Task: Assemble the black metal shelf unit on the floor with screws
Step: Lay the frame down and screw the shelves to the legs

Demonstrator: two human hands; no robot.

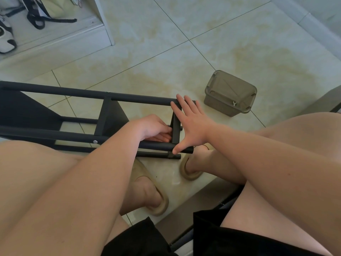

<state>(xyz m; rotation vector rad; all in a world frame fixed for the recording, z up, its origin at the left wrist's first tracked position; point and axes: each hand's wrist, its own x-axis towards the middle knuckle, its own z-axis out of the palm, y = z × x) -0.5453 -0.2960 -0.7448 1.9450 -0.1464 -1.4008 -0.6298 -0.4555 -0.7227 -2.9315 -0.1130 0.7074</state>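
Note:
The black metal shelf unit [55, 133] lies on its side on the tiled floor, its round poles running left to right. A silver screw head [95, 142] shows on the near pole and another [108, 92] on the far pole. My right hand [191, 122] is spread flat with straight fingers against the unit's end panel [176, 130], fingertips on the far pole and thumb on the near pole. My left hand [155, 128] reaches inside the frame beside that panel, fingers curled at its inner face; whatever it pinches is hidden.
A small translucent grey plastic box [230, 93] with a small white part inside stands on the floor to the right. My feet in beige slippers [158, 204] rest under the frame's end. A white cabinet [103, 21] with shoes and a bag is at top left.

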